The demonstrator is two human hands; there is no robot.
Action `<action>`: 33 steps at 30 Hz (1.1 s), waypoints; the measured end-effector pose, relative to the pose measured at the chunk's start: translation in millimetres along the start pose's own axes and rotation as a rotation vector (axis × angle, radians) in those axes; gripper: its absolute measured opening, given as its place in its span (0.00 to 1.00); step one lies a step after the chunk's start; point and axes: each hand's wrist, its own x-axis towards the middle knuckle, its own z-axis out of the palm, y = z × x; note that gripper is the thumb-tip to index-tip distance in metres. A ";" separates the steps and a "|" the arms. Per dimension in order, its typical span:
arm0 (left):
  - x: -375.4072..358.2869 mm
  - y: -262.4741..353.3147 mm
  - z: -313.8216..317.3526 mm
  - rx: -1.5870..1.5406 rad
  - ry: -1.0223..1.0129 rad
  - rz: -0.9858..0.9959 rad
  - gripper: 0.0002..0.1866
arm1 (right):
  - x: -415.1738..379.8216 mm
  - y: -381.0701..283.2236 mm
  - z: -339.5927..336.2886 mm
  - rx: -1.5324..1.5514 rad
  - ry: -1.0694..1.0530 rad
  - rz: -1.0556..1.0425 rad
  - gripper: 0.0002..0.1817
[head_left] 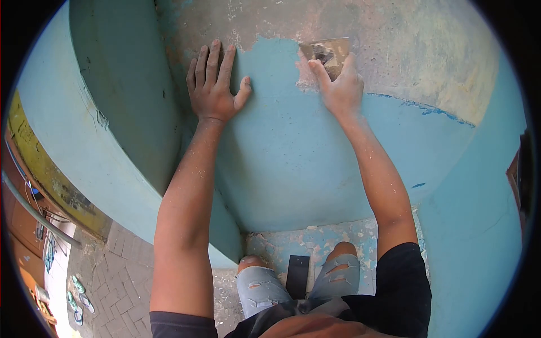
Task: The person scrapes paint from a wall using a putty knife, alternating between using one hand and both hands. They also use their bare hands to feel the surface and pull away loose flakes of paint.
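Note:
My right hand [344,93] grips a flat scraper [338,48] with a worn, brownish blade. It lies against the wall where blue paint [276,73] meets bare grey plaster [406,45]. The border there is ragged, with pinkish patches beside it. Further left, my left hand [215,93] rests flat on the wall, fingers stretched upward and thumb apart, holding nothing. Pale dust coats both hands, and small paint flecks dot the forearms. The scraper's lower part is partly hidden by my right fingers.
A blue side wall [124,101] juts out close at the left. Paint flakes litter the ledge [360,231] below, near my knees. A dark flat strip [297,276] lies between my legs. Sandals [79,301] sit on the paving [121,281] at lower left.

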 end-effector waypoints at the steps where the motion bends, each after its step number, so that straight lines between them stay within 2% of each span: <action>1: -0.2 1.0 -0.9 0.000 0.000 -0.002 0.35 | -0.7 -1.4 -0.5 -0.051 -0.030 -0.047 0.34; 4: 1.9 1.1 -2.1 -0.007 -0.001 0.009 0.34 | 7.1 -6.7 -9.5 0.082 -0.013 0.068 0.34; 8: 1.2 1.1 -2.4 -0.014 0.003 0.008 0.33 | -5.6 -9.6 4.0 0.062 0.028 0.032 0.33; 10: -0.8 0.9 -3.3 -0.017 -0.015 0.002 0.33 | -10.9 -12.2 -5.2 0.036 -0.256 0.074 0.33; 11: 0.3 0.2 -2.4 -0.011 -0.008 0.008 0.33 | -17.4 -12.6 -5.2 0.033 -0.259 0.078 0.33; 13: 0.3 1.4 -1.5 -0.010 0.002 0.006 0.33 | -30.4 -14.1 -5.0 0.244 0.005 0.005 0.36; 14: 0.3 1.4 -1.6 -0.013 0.006 0.005 0.33 | -34.1 -14.6 -10.4 0.242 0.003 0.003 0.36; 16: 0.3 0.3 -1.4 -0.013 0.006 0.006 0.33 | -37.3 -16.7 -23.2 0.206 -0.142 0.107 0.39; 17: 0.2 0.1 -0.8 -0.012 0.005 0.003 0.33 | -36.9 -17.5 -25.5 0.207 -0.145 0.111 0.39; 19: -0.7 1.0 -0.8 -0.017 -0.003 0.000 0.33 | -37.7 -17.8 -29.5 0.161 -0.316 0.237 0.41; 20: -0.5 0.7 -1.2 -0.015 0.000 0.000 0.33 | -40.2 -18.7 -30.5 0.159 -0.318 0.243 0.41; 22: 0.0 0.3 -0.6 -0.015 0.000 0.000 0.33 | -45.4 -20.8 -31.1 0.196 -0.229 0.166 0.37; 23: -0.3 0.1 0.0 -0.013 0.003 0.002 0.33 | -47.2 -17.5 -30.8 0.195 -0.232 0.168 0.37; 25: -0.7 -0.4 0.3 -0.010 0.003 0.004 0.33 | -50.5 -11.1 -30.3 0.174 -0.331 0.168 0.31; 28: -0.6 0.8 0.6 -0.010 0.004 -0.002 0.33 | -58.1 -20.2 -30.2 0.110 -0.277 0.152 0.26; 33: -0.5 0.4 1.0 -0.025 0.012 -0.003 0.33 | -67.4 -17.8 -19.0 0.169 -0.255 0.215 0.29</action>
